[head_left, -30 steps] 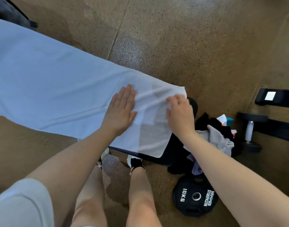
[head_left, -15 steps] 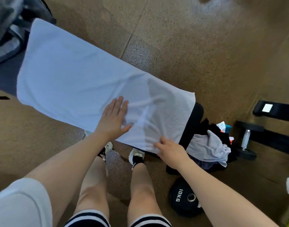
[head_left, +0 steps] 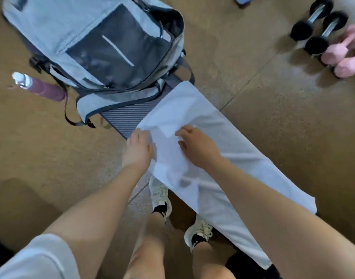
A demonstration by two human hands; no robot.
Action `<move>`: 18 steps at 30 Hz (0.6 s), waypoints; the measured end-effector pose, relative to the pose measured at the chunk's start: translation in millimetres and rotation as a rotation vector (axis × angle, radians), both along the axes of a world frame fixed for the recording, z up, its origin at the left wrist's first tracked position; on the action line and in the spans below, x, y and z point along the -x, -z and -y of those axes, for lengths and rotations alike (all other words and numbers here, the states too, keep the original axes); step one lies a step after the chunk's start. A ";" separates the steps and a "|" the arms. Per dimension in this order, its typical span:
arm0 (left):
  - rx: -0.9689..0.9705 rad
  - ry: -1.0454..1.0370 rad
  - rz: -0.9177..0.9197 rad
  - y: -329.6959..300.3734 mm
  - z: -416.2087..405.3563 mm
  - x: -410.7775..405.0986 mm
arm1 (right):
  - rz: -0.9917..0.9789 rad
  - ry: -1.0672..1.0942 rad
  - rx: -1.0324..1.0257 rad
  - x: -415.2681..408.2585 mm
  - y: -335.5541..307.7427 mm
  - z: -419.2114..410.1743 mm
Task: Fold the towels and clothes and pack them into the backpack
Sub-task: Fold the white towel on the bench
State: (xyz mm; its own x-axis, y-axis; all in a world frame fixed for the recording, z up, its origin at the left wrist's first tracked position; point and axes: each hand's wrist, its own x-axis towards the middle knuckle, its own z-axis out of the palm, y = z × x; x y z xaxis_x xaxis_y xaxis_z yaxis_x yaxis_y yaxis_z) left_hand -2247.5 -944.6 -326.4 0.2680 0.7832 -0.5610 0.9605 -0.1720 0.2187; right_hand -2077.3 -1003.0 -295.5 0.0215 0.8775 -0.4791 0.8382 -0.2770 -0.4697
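Note:
A long white towel lies spread along a dark ribbed bench. At its far end a small corner flap is turned over. My left hand grips the towel's left edge near that end, thumb on top. Just right of the flap, my right hand rests on the towel with fingers bent and thumb spread apart. The grey backpack lies on the bench beyond the towel, its top compartment unzipped and gaping.
A maroon bottle sticks out of the backpack's side. Black dumbbells and pink dumbbells lie on the brown floor at the far right. My feet in white shoes stand beside the bench.
Both hands have moved along the towel to its end by the backpack. My view has swung that way: the backpack and dumbbells now show, and the clothes pile is out of sight.

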 end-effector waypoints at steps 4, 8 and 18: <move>-0.042 -0.115 -0.088 22.8 -26.3 24.8 | 0.068 -0.128 -0.015 37.1 35.0 -55.9; 0.000 -0.102 -0.060 36.1 -31.6 28.4 | 0.121 -0.253 -0.181 58.3 55.7 -83.2; 0.294 -0.345 0.491 4.4 -49.5 49.5 | 0.560 -0.457 -0.266 5.2 39.8 -104.2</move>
